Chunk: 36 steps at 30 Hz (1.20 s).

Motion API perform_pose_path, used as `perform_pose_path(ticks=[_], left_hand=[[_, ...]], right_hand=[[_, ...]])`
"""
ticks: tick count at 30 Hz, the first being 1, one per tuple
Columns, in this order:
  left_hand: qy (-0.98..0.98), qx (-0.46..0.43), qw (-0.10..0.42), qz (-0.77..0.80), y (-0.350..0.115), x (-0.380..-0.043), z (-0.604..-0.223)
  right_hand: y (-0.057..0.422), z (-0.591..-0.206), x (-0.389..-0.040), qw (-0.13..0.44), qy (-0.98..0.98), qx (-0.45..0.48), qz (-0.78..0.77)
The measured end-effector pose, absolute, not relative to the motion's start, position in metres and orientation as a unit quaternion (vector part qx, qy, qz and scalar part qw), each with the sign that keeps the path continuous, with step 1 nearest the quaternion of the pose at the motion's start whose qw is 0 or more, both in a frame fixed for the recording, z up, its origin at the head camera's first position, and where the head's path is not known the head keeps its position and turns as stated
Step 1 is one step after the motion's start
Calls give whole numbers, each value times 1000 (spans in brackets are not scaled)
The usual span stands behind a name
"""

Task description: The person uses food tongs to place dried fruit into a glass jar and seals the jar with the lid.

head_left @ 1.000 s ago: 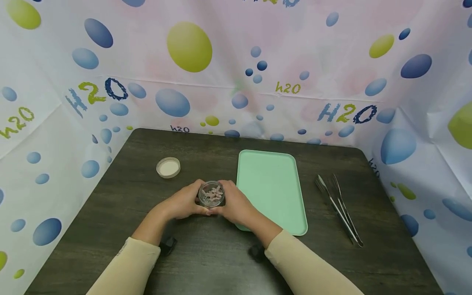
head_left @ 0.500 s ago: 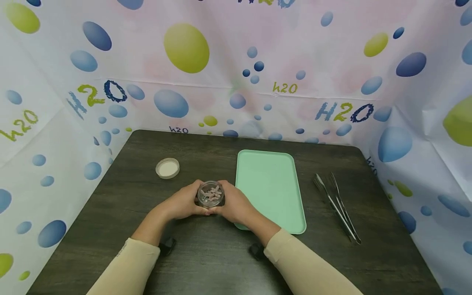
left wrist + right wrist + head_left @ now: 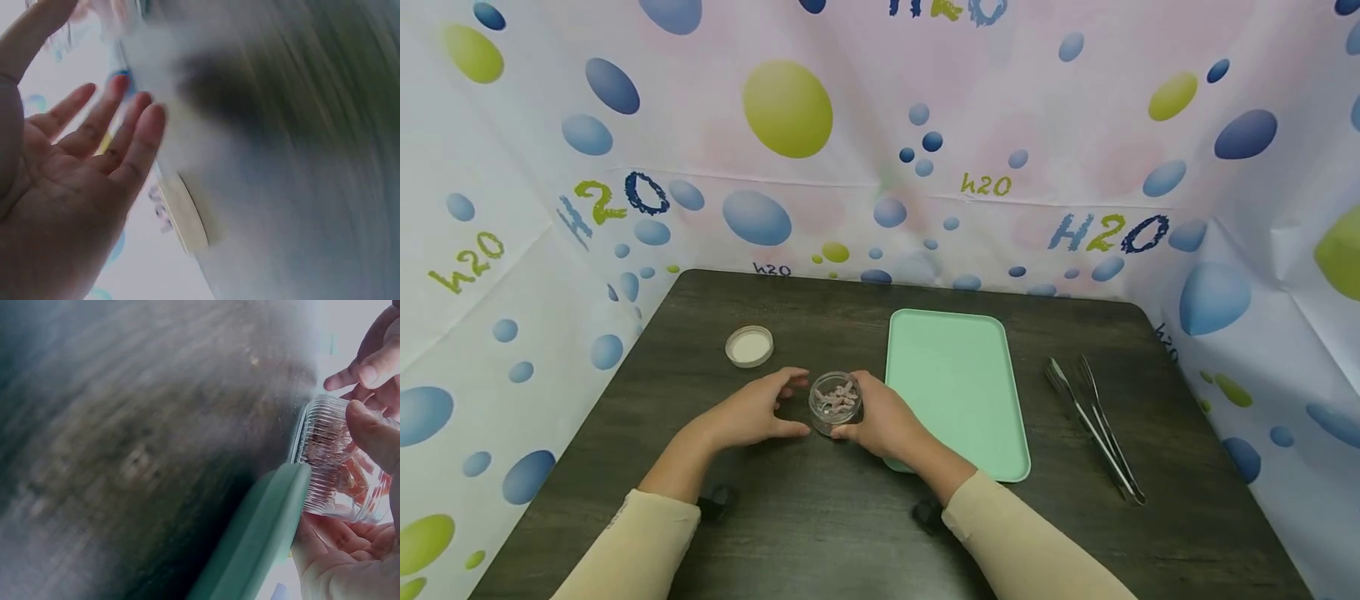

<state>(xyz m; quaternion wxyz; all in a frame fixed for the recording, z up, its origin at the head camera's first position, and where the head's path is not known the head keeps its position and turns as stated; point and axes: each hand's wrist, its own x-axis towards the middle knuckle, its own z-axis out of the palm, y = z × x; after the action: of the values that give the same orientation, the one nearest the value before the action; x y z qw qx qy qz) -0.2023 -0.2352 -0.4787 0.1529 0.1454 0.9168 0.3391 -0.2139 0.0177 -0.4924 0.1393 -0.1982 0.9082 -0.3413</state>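
Observation:
A ribbed clear glass jar, its mouth uncovered, stands upright on the dark table with small pinkish-brown pieces inside. My right hand holds it from the right; in the right wrist view the thumb lies on the jar's side and the fingers pass around the other side. On the left, my left hand is apart from the jar, thumb and fingers spread around a gap. Its palm faces the camera in the left wrist view, with the fingers loosely extended.
Behind the left hand lies a round lid with a pale inside. A mint-green tray sits right of the jar, close to the right hand. Farther right are metal tongs. A printed curtain hangs around the table's far edge and sides.
Earlier both hands held the jar from its two sides. The left hand has let go and moved a little left; the right hand still holds the jar. The head view has shifted slightly.

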Motion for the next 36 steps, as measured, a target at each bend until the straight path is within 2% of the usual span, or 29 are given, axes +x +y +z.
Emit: perform_pose_path(ticks=[4, 12, 22, 36], left_hand=[[934, 134, 110, 313, -261, -206, -475], [962, 79, 73, 252, -307, -228, -464], [971, 60, 114, 202, -335, -258, -473], [977, 42, 146, 151, -314, -282, -471]], right_hand=[[17, -492, -212, 144, 910, -194, -336], [14, -494, -210, 142, 914, -192, -329], [13, -496, -207, 141, 912, -194, -333], [18, -494, -213, 132, 918, -184, -327]])
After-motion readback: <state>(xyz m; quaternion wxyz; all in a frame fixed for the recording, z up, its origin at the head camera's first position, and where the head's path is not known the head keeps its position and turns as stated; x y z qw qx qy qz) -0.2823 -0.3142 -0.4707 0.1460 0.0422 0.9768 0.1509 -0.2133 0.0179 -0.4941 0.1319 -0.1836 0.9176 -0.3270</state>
